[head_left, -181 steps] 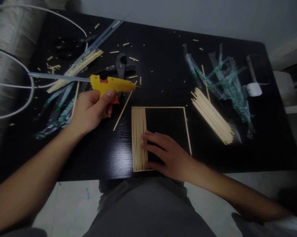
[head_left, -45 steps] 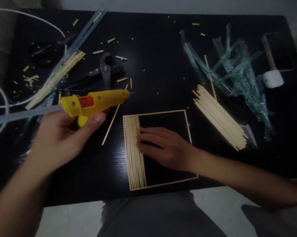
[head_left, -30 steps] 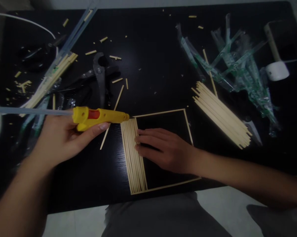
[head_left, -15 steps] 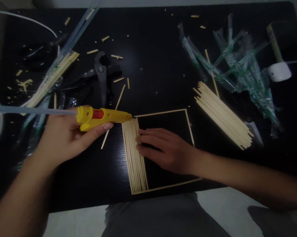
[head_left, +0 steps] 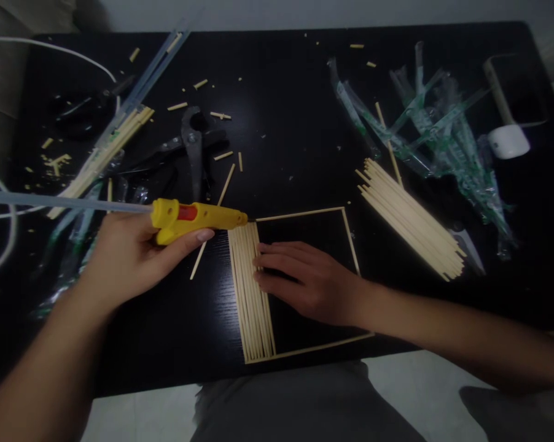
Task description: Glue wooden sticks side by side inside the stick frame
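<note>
Gluing, likely | left hand (head_left: 141,258) gripping yellow plastic glue gun (head_left: 206,221), centre-left | right hand (head_left: 302,280), fingers slightly parted, on slim pale wooden sticks (head_left: 252,313), lower centre | next needs steady aim

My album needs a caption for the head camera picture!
Left hand holds a yellow hot glue gun at a row of wooden sticks; right hand touches them.

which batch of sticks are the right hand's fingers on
The flat row of sticks along the left side of the frame; the right hand has fingertips at its edge. The left bundle and right bundle lie apart from that hand.
</note>
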Demonstrator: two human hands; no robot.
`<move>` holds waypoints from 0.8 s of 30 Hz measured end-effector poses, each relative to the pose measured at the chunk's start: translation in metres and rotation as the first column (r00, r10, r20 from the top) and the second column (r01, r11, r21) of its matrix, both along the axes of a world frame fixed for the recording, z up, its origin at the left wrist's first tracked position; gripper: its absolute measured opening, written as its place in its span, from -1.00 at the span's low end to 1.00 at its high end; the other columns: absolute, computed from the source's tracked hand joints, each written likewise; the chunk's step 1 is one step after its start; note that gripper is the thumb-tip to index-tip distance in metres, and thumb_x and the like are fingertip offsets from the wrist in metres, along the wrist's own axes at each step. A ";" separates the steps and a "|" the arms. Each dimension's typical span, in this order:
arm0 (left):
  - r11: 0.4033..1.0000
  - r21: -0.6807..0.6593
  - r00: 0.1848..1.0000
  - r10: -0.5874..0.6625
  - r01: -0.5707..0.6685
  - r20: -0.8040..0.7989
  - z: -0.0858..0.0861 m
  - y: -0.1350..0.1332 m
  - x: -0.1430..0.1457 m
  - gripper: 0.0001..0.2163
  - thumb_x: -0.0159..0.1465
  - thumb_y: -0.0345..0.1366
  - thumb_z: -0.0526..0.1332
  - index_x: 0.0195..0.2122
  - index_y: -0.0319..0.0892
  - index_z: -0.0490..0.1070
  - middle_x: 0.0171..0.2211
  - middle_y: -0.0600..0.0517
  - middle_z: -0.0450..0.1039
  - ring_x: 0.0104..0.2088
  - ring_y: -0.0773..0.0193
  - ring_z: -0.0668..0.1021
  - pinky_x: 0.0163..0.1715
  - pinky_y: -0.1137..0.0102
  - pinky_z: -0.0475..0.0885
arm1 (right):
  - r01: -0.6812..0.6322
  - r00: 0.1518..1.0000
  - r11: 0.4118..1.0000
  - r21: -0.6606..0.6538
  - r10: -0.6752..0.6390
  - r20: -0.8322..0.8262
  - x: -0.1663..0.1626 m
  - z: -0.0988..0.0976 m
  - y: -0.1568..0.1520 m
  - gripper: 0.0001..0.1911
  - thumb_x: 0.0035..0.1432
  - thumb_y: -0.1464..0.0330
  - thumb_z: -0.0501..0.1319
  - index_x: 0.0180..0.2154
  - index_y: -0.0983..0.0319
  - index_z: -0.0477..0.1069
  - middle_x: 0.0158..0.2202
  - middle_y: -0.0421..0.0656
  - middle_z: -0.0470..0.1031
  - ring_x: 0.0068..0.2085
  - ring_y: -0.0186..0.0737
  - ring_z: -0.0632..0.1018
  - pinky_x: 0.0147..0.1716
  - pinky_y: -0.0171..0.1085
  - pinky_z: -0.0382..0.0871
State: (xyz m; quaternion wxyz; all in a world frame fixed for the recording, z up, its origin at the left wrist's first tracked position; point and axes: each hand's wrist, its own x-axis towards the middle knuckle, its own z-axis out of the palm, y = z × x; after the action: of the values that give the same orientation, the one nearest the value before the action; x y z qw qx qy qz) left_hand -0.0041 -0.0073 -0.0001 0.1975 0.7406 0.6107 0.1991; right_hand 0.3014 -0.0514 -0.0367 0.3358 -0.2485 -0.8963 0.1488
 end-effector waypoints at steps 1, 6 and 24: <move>1.000 0.002 1.000 -0.011 0.011 0.010 0.001 0.000 0.000 -0.50 0.26 0.31 0.31 -0.56 0.02 0.48 -0.66 0.09 0.30 -0.60 0.20 0.45 -0.57 0.26 0.33 | -0.002 1.000 1.000 0.001 0.002 0.001 0.000 0.000 0.000 -0.87 0.52 0.51 0.30 -0.04 0.35 0.65 0.01 0.00 0.76 0.20 -0.01 0.73 0.23 -0.04 0.70; 0.995 -0.022 0.990 -0.092 0.095 0.107 0.007 0.000 0.000 -0.62 0.28 0.20 0.38 -0.37 0.00 0.67 -0.54 0.09 0.51 -0.66 0.30 0.38 -0.62 0.32 0.24 | 0.016 1.000 1.000 0.003 -0.016 0.009 -0.001 -0.001 0.000 -0.86 0.54 0.50 0.28 -0.04 0.31 0.65 0.01 -0.01 0.76 0.20 -0.04 0.73 0.20 -0.04 0.71; 0.970 0.052 0.960 -0.243 0.238 0.138 -0.002 0.002 -0.007 -0.60 0.39 0.16 0.38 -0.25 -0.09 0.76 -0.49 0.08 0.66 -0.67 0.34 0.50 -0.68 0.44 0.29 | 0.042 0.999 0.999 -0.030 -0.043 -0.007 -0.003 0.001 -0.001 -0.84 0.58 0.46 0.24 -0.03 0.29 0.64 0.01 -0.07 0.77 0.16 -0.09 0.74 0.17 -0.09 0.72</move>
State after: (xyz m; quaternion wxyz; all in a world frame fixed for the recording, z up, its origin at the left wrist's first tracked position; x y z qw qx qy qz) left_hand -0.0110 -0.0056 -0.0023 0.2504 0.7963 0.4969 0.2371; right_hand 0.2982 -0.0519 -0.0355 0.3387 -0.2718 -0.8872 0.1558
